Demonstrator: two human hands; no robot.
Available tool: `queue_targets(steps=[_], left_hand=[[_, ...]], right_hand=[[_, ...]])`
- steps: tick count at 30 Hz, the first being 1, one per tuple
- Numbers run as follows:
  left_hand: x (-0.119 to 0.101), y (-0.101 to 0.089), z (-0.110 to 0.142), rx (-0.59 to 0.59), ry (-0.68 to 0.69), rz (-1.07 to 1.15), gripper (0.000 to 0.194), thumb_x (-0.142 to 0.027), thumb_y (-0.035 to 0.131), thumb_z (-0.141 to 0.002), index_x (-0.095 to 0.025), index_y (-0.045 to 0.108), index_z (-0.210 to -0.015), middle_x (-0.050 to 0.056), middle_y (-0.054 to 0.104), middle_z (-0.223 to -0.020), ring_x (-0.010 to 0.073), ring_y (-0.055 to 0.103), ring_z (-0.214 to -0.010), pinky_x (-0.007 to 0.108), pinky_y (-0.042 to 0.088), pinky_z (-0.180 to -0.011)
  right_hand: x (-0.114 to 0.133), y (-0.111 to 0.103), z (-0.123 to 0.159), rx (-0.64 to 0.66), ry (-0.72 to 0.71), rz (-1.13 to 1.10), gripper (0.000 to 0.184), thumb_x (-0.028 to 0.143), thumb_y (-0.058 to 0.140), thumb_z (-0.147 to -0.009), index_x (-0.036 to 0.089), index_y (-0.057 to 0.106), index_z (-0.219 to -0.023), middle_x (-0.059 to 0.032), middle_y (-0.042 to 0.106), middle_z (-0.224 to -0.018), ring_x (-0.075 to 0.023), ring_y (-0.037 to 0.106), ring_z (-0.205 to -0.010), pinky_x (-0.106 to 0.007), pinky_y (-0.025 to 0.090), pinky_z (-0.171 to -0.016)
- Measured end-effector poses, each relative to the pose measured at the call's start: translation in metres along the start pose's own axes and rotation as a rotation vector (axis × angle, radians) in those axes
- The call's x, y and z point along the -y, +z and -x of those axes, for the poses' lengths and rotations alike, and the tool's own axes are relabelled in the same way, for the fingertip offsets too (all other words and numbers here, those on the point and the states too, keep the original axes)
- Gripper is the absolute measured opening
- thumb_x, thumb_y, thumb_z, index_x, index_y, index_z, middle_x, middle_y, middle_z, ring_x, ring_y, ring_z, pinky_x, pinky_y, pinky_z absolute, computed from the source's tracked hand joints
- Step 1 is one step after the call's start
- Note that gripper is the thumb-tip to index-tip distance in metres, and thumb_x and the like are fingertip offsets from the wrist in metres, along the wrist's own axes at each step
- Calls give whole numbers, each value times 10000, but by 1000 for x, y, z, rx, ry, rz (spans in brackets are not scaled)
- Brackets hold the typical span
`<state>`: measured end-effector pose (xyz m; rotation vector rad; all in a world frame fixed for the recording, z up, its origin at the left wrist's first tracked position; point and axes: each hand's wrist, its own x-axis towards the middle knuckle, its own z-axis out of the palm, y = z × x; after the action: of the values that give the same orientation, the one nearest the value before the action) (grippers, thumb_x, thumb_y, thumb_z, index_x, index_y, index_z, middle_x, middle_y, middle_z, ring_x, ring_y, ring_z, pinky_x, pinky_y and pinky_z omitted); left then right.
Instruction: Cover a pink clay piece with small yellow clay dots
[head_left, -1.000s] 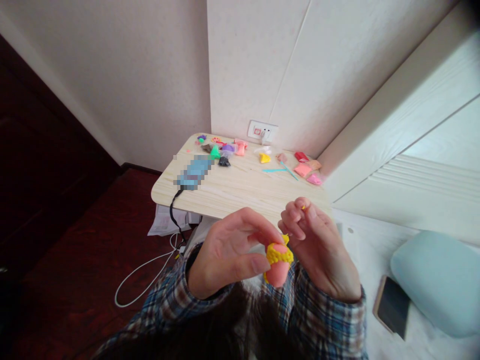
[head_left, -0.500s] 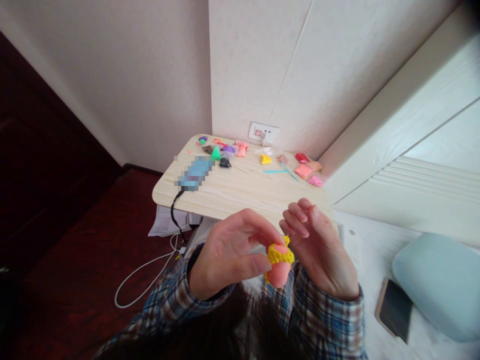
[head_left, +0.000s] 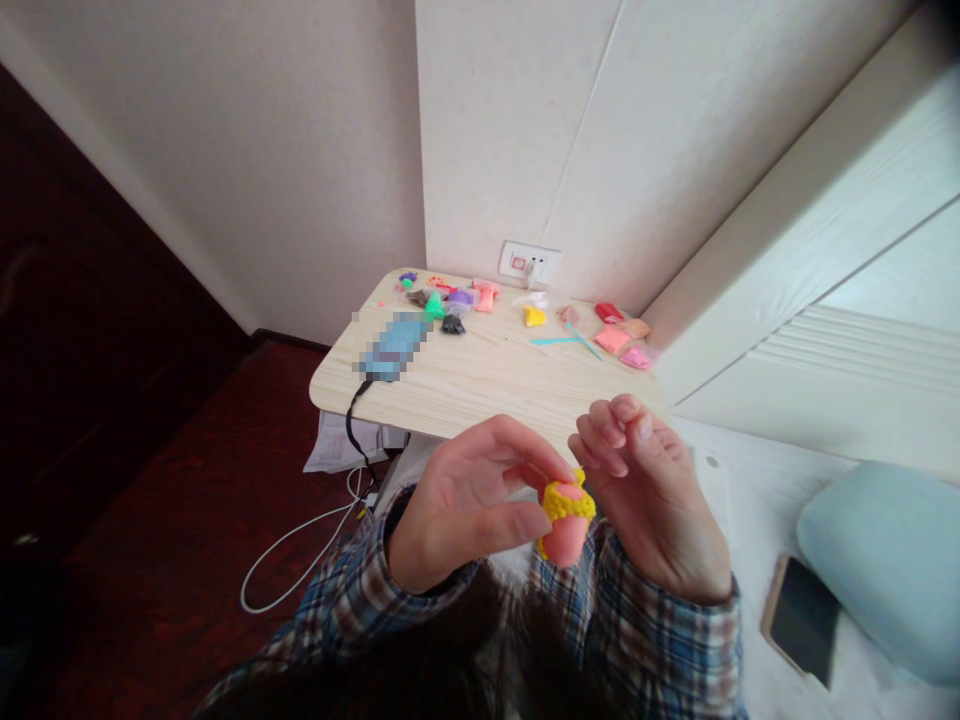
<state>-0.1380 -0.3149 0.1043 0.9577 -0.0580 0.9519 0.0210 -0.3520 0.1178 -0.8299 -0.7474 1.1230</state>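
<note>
Clock seen from the wearer, 12 = straight ahead.

Nearest: pink-and-yellow piece (head_left: 565, 542), smooth pink body, bumpy yellow band around it. Up in the air on the near side of the table, off any surface. Long axis looks roughly 12 to 6, top leaning a touch toward 1; true tilt in depth, cannot tell.

Left hand (head_left: 454, 520) has it: thumb and index partly open, tips on its 9-to-11 side, rest of the fingers loosely curled behind. Piece sits at 3 o'clock from that palm. Left is clearly the nearer hand, in contact.

Right hand (head_left: 671, 510): just beside, apart from the piece. Thumb and index tips drawn in close, other fingers half curled. Anything between the tips? Too small to tell. From those tips the piece lies at about 7 o'clock; the yellow nub on its top is the closest bit, so the 1 o'clock side faces the right fingertips, with no left finger in front of it there.

Farther, on the table (head_left: 465, 385), from the piece: yellow lump (head_left: 534, 317) just short of 12, blue sticks (head_left: 555, 341) about 12, pink packet (head_left: 613, 340) toward 1, black packet (head_left: 453, 324) toward 11.
</note>
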Motion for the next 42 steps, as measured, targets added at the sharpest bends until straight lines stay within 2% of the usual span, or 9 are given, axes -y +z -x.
queue_targets(steps=[5,12,18,23,30,37,42], left_hand=[[0,2,-2,-36,-28,15,152,-158,788,-874,-183,744,-1017,22,734,-811,138,704,-730,257,578,-708],[-1,5,-7,-153,-66,-65,208,-285,857,-828,-181,708,-929,14,734,-753,143,694,-654,255,573,-627],[-2,6,-8,-208,-77,-58,203,-287,874,-818,-184,730,-918,8,733,-741,128,684,-658,244,554,-644],[-2,7,-7,-253,-95,-35,234,-306,902,-801,-181,735,-908,1,741,-741,116,684,-683,232,535,-670],[-3,10,-7,-312,-184,-78,362,-428,936,-745,-175,722,-892,7,734,-778,119,651,-684,255,514,-687],[-2,7,-4,-271,-198,-39,313,-373,935,-759,-184,740,-915,8,751,-835,123,674,-761,251,538,-749],[0,6,-2,-280,-207,-55,344,-391,945,-739,-181,731,-909,25,752,-842,139,685,-738,271,558,-731]], right_hand=[[4,4,5,-7,-63,46,306,468,902,-801,250,696,-742,54,408,-654,-119,263,-563,-258,332,-525],[4,1,5,22,-127,107,275,468,875,-834,253,738,-731,53,433,-614,-124,270,-552,-269,298,-524],[6,2,7,67,-175,125,251,446,888,-824,266,756,-710,56,448,-543,-133,304,-524,-279,296,-511],[9,5,13,68,-226,176,215,396,871,-858,251,759,-745,41,495,-588,-140,377,-562,-291,337,-550],[10,8,20,110,-284,239,153,360,835,-901,251,781,-808,17,549,-627,-163,492,-623,-309,396,-584],[8,8,22,114,-328,364,83,350,828,-914,292,819,-856,-12,645,-739,-185,558,-711,-329,428,-638],[7,8,23,123,-391,415,43,319,801,-942,308,826,-909,-8,662,-771,-190,561,-745,-338,440,-662]])
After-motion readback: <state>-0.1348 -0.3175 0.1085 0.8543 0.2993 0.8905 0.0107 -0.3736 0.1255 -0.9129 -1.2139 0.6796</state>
